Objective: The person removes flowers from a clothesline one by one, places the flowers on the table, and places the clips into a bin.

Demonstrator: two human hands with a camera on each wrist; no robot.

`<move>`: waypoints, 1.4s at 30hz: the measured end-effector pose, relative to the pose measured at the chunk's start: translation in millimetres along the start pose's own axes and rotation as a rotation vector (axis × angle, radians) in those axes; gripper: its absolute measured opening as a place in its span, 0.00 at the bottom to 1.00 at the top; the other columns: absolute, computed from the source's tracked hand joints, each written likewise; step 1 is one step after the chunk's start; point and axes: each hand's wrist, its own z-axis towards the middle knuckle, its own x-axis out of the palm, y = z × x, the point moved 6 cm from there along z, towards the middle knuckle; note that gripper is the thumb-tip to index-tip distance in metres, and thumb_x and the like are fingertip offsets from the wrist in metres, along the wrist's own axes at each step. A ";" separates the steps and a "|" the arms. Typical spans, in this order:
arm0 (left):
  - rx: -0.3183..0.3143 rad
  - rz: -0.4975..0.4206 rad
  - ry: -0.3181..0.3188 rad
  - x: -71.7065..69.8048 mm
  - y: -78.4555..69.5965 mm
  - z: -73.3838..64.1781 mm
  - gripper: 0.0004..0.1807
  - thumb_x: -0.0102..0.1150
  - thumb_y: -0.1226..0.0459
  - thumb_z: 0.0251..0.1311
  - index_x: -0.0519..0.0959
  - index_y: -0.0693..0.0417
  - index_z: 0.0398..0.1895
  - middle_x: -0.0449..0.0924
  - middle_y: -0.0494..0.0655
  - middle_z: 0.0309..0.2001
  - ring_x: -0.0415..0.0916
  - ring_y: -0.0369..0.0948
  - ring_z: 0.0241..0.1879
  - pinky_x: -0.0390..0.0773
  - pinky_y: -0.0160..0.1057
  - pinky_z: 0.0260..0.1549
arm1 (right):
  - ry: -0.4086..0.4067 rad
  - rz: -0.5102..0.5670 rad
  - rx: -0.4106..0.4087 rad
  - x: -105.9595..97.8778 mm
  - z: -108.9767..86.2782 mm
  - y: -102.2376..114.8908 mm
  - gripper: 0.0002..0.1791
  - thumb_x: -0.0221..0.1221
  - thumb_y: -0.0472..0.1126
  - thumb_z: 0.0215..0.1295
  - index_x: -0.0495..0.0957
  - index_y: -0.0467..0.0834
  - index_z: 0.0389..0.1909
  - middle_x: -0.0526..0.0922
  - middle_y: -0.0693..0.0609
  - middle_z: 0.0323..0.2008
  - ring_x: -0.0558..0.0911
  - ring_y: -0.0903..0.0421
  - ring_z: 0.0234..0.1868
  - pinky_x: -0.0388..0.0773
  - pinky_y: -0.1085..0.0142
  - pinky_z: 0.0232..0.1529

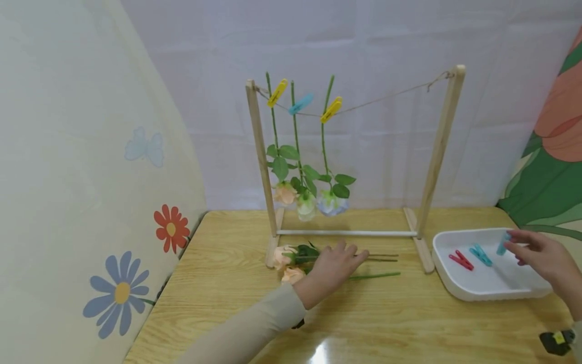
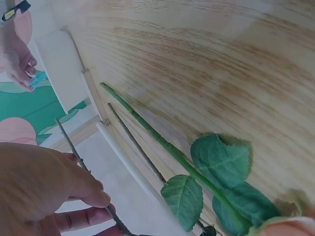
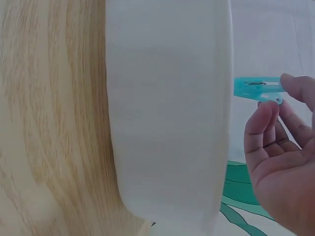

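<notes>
At the right, my right hand (image 1: pixel 538 254) pinches a teal clothespin (image 3: pixel 258 87) by its handle end, above the white tray (image 3: pixel 167 113). Between the thumb and fingers of my left hand (image 2: pixel 59 191) is the thin dark stem of an artificial rose (image 2: pixel 71 142), lifted off the table in the left wrist view. Its bloom cannot be told apart from the others there. Beside it lie a green-stemmed rose (image 2: pixel 162 142) and another dark stem (image 2: pixel 135 142). Peach rose blooms (image 1: pixel 283 257) show left of my left hand in the head view.
Behind stands a wooden frame (image 1: pixel 436 156) with a string (image 1: pixel 386 98). Three flowers hang from it head down, held by two yellow clothespins (image 1: pixel 332 109) and a blue clothespin (image 1: pixel 301 103). A red clothespin (image 1: pixel 462 260) and a teal one (image 1: pixel 480 254) lie in the tray.
</notes>
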 end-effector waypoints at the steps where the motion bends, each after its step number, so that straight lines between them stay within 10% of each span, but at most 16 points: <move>1: -0.001 0.000 -0.003 -0.2 -0.1 -0.3 0.36 0.67 0.61 0.65 0.61 0.33 0.72 0.75 0.38 0.52 0.76 0.40 0.46 0.71 0.33 0.18 | 0.001 -0.004 0.002 -0.2 -0.4 -0.5 0.40 0.50 0.58 0.77 0.62 0.25 0.68 0.70 0.24 0.58 0.78 0.56 0.32 0.76 0.67 0.29; 26: -0.017 -0.012 0.041 1.6 -0.9 -3.1 0.35 0.69 0.60 0.63 0.63 0.32 0.70 0.75 0.39 0.52 0.75 0.39 0.48 0.75 0.33 0.20 | -0.048 -0.208 -0.040 -8.8 1.7 -6.4 0.28 0.58 0.43 0.74 0.66 0.22 0.58 0.71 0.21 0.51 0.78 0.34 0.39 0.80 0.58 0.29; 30: -0.038 0.005 0.004 -0.3 1.3 -4.7 0.33 0.69 0.59 0.63 0.67 0.33 0.69 0.72 0.41 0.54 0.73 0.39 0.50 0.74 0.33 0.21 | -0.041 -0.237 -0.065 -8.2 2.1 -2.9 0.33 0.58 0.48 0.74 0.64 0.22 0.60 0.69 0.21 0.53 0.75 0.30 0.43 0.80 0.48 0.36; 37: -0.066 0.013 -0.080 -7.0 8.7 -6.7 0.25 0.69 0.55 0.63 0.74 0.37 0.62 0.71 0.42 0.55 0.72 0.41 0.53 0.81 0.36 0.32 | -0.046 -0.196 -0.085 -5.9 1.4 6.8 0.34 0.54 0.51 0.76 0.65 0.21 0.60 0.69 0.21 0.53 0.79 0.36 0.38 0.77 0.67 0.26; 42: -0.068 0.000 -0.112 -15.4 15.6 -8.5 0.22 0.66 0.52 0.64 0.75 0.39 0.60 0.73 0.43 0.56 0.73 0.41 0.52 0.83 0.38 0.35 | -0.025 -0.162 -0.094 -6.1 -0.5 16.9 0.36 0.51 0.55 0.78 0.64 0.23 0.62 0.70 0.21 0.53 0.80 0.37 0.38 0.80 0.62 0.29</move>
